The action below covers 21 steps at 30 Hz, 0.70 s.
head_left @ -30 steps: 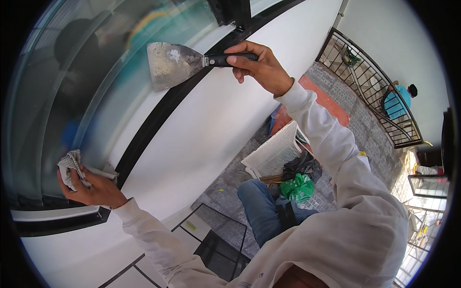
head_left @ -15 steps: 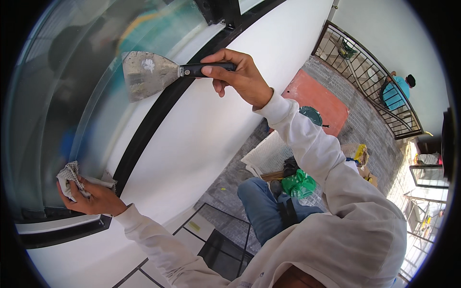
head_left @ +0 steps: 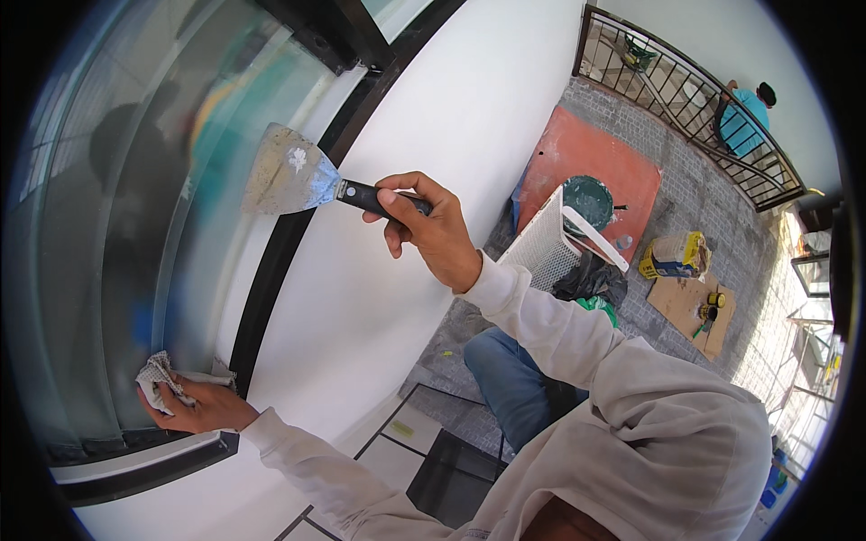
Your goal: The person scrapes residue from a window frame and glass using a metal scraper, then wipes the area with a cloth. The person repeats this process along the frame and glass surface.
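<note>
A worn putty knife (head_left: 293,171) with a black handle is in my right hand (head_left: 435,227), pinched between thumb and fingers. Its wide, stained blade points left, over the dark window frame (head_left: 263,311) and in front of the glass pane (head_left: 126,234). Whether the blade's edge touches the glass, I cannot tell. Lower left, my left hand (head_left: 206,408) is closed on a crumpled light cloth (head_left: 157,371) against the bottom part of the glass. The glass mirrors dark and greenish shapes.
A white wall (head_left: 388,153) borders the frame. Behind stand a dark metal railing (head_left: 695,99), a person in blue (head_left: 745,122), a red sheet (head_left: 622,171), a dark green bucket (head_left: 588,203), a white perforated panel (head_left: 546,257), a yellow bag (head_left: 677,254) and cardboard (head_left: 672,316) with small cans.
The view has shifted. My right hand with the putty knife sits lower in view, the blade tilted more upward. My left hand still keeps the cloth at the glass. More of the bucket shows.
</note>
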{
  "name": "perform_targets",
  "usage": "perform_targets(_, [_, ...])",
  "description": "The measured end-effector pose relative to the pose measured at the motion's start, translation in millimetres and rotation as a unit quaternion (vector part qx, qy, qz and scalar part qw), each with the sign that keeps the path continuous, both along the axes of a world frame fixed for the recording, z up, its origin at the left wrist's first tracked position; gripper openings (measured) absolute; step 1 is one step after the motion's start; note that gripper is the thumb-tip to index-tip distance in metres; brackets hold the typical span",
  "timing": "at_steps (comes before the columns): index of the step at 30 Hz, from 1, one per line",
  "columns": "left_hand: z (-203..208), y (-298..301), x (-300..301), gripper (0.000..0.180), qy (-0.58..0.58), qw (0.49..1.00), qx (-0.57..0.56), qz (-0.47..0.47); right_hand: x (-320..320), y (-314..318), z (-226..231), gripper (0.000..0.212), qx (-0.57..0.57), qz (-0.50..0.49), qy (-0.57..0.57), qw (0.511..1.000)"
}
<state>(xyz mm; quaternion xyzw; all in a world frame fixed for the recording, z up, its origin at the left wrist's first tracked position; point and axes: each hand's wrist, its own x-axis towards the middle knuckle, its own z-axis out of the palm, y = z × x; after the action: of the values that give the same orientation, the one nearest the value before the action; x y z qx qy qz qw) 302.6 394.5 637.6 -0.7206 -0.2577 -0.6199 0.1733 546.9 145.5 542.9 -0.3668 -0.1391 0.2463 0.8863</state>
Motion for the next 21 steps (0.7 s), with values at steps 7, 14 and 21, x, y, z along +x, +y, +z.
perform_targets(7, [3, 0, 1, 0.009, 0.029, 0.999, 0.027, 0.029, -54, 15, 19, 0.045, -0.053, 0.034, -0.036, 0.997])
perform_targets(14, [3, -6, 4, 0.013, 0.007, 1.0, -0.004, 0.0, -10, 21, 19, 0.047, -0.013, -0.03, -0.079, 0.996])
perform_targets(21, [4, -7, 6, 0.01, 0.012, 1.0, -0.008, 0.025, 25, -3, 11, 0.038, -0.024, -0.065, -0.098, 0.993])
